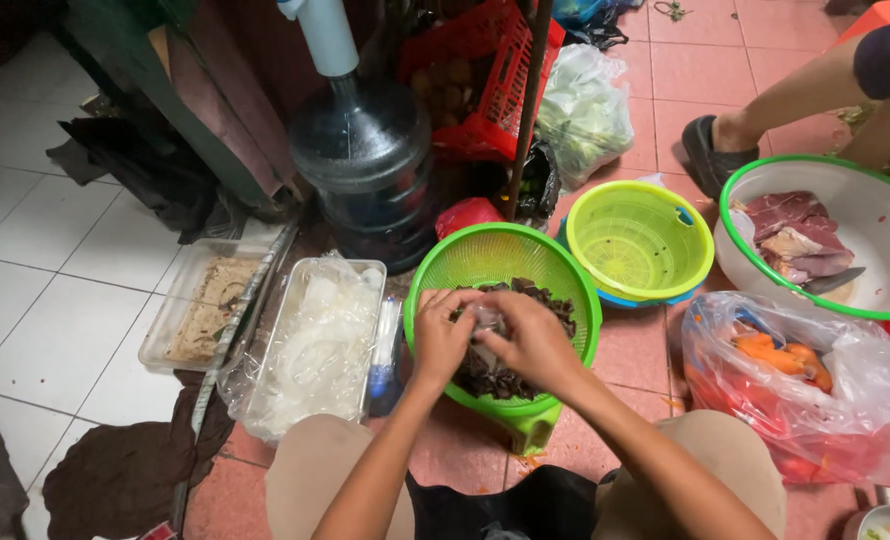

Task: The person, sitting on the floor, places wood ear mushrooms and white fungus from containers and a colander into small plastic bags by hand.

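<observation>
Both hands meet over the green colander [465, 262], and their grip closes on one small, pale, crinkled piece of plastic wrap [489, 322]: the left hand [441, 335] pinches it from the left side, the right hand [531, 340] from the right, fingers curled tight around it. That wrap sits just above a heap of dark mushrooms [495, 375] filling the colander, which rests on the red tiled floor [685, 70] between the person's knees. Just left of it lie a clear tray of white noodles [315, 345] and, further left, a second clear tray [200, 305] with brownish contents. Behind stands a large water jug [365, 165]. To the right are an empty yellow-green strainer [640, 240], a white basin [865, 215] with raw meat [795, 235], and a plastic bag [800, 385] holding orange pieces. Another person's leg [795, 95] shows at the upper right.
</observation>
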